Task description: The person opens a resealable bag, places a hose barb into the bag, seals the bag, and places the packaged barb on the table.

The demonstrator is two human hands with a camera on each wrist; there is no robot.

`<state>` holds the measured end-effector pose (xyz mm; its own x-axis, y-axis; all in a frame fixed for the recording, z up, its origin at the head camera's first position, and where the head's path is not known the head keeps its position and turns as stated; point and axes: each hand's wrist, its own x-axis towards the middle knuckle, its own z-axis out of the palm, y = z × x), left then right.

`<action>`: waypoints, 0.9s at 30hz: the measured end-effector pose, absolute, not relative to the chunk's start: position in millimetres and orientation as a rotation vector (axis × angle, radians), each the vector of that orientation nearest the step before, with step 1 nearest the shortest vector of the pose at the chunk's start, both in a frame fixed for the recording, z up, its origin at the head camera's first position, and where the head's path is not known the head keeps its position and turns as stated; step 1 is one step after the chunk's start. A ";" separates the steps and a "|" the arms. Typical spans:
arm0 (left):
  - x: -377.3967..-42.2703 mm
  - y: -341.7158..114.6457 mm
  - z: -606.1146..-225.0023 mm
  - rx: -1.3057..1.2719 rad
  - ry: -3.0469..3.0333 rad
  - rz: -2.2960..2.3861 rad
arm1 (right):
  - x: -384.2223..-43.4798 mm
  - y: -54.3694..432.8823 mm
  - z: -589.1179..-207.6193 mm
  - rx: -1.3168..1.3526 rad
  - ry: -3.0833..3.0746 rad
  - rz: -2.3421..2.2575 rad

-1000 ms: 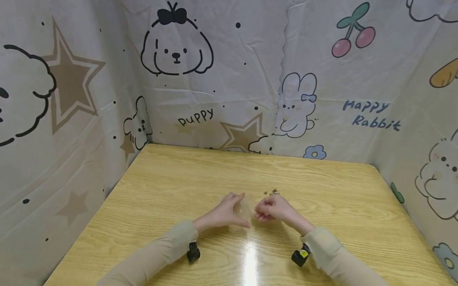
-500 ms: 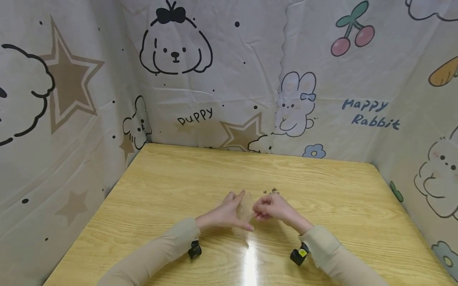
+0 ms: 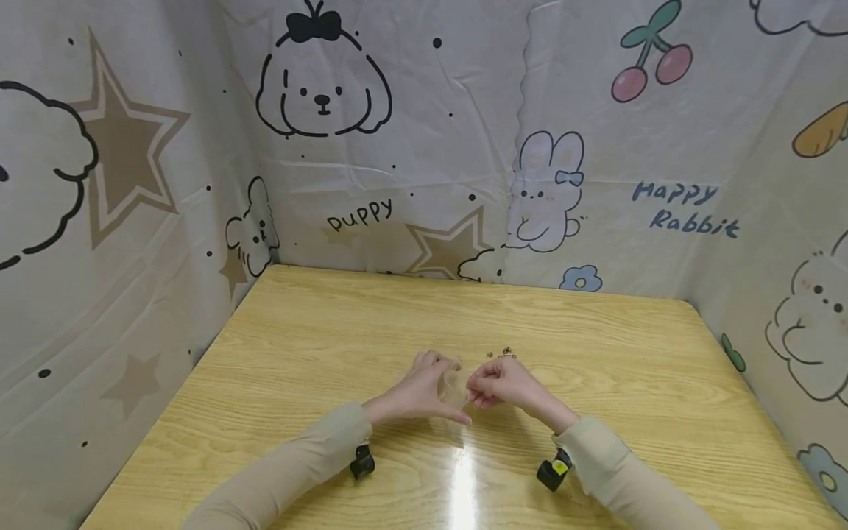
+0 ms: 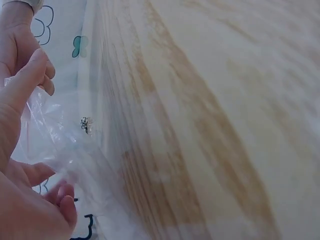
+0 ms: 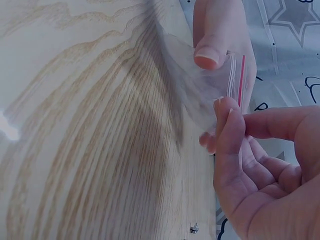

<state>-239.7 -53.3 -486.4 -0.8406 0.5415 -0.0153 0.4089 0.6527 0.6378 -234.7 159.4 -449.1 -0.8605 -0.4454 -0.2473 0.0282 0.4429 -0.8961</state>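
A clear plastic zip bag (image 5: 200, 95) with a red line along its zip edge stretches between the hands above the table. The right hand (image 5: 265, 170) pinches the zip edge between thumb and index finger, its other fingers curled. The left hand (image 3: 414, 390) is curved round the bag from the left, thumb and fingers wide apart. In the right wrist view the left thumb (image 5: 207, 57) lies against the film and fingertips show below. Through the film in the left wrist view, part of the left fingers (image 4: 62, 200) is visible. What is inside the bag cannot be made out.
Several small dark metallic pieces (image 3: 507, 353) lie on the wood-grain table (image 3: 331, 316) just beyond the right hand; some also appear in the left wrist view (image 4: 86, 125). A printed cloth (image 3: 424, 162) encloses the back and sides. Glare (image 3: 462, 486) shows near the front.
The bag has tilted and shifted within the left hand's grasp. Both hands have moved only slightly, the right one a little to the left. The small pieces have stayed put.
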 end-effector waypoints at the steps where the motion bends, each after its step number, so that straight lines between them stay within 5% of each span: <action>1: -239.6 -53.4 -485.8 0.782 2.674 0.950 | -234.7 159.4 -449.1 -0.348 2.248 -1.409; 27: -251.3 -62.9 -492.1 0.697 2.266 1.363 | -238.3 164.3 -451.8 -0.288 2.232 -1.445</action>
<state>-251.3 -62.9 -492.1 -0.7938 0.6022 -0.0844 0.2078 0.3990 0.8931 -238.3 164.3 -451.8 -0.8709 -0.4135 -0.2657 0.0731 0.4257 -0.9019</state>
